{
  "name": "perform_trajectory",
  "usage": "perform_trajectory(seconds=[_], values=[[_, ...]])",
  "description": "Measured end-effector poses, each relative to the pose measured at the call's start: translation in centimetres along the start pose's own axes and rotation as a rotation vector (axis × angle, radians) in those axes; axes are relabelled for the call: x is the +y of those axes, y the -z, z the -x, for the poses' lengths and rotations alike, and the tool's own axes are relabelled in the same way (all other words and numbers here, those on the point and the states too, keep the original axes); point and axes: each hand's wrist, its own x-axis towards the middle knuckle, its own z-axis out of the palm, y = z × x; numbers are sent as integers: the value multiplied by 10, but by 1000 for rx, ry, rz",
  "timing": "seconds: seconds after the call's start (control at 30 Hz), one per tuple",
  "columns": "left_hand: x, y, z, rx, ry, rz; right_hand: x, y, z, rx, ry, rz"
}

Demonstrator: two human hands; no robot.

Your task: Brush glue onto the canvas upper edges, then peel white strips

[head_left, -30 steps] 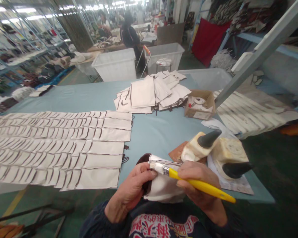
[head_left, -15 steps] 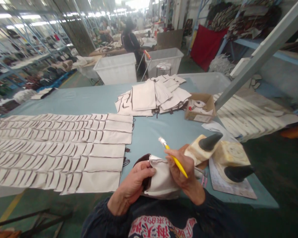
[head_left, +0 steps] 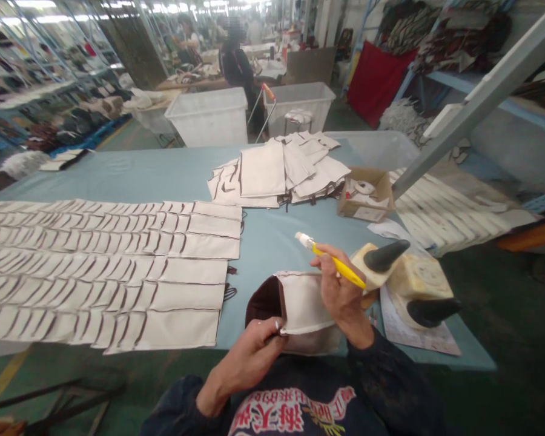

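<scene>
A cream fabric pouch with a dark brown lining (head_left: pixel 303 303) lies at the table's near edge, its mouth gaping to the left. My left hand (head_left: pixel 254 351) pinches the near corner of that mouth between thumb and fingers. In my right hand (head_left: pixel 343 297) is a yellow-handled brush (head_left: pixel 340 266), its white-coated bristles pointing up and left, above the table and apart from the pouch. The right hand's lower side is over the pouch's right part. Just right of it stand two yellowed blocks, each with a dark cone-shaped piece (head_left: pixel 386 255).
Overlapping rows of cream panels with dark edges (head_left: pixel 186 284) cover the table's left. A loose pile of similar pieces (head_left: pixel 263 172) lies at the back, beside a cardboard box (head_left: pixel 366 212). A slanting metal post (head_left: pixel 472 103) rises at right. White bins (head_left: pixel 209 118) and a person stand beyond.
My left hand has moved down to the near corner of the pouch's mouth, which now gapes wider. My right hand has shifted right and up with the brush.
</scene>
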Motion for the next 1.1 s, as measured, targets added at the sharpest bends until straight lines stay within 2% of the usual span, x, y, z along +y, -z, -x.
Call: perform_trajectory(seconds=[0.13, 0.23, 0.3, 0.4, 0.53, 0.7, 0.87, 1.0, 1.1], values=[[-1, -3, 2, 12, -44, -91, -23, 39, 22, -9, 6, -118], [-3, -2, 3, 44, -73, -181, -44, 68, 32, -124, 127, -47], [-3, -2, 3, 23, -68, -198, -53, 78, 34, -180, 239, -5], [1, -2, 1, -7, -78, -201, -62, 79, 35, -244, 315, -15], [3, -3, -3, -14, -115, -215, -62, 75, 39, -325, 315, -85], [-2, -6, -4, 29, -130, -265, -53, 77, 37, -177, 223, 18], [-1, -9, -7, 5, -101, -223, -52, 72, 39, -307, 245, -113], [1, -10, -10, 29, -80, -201, -48, 69, 40, -188, 134, -144], [1, -11, -11, 18, -41, -119, -46, 71, 38, -218, 175, -134]])
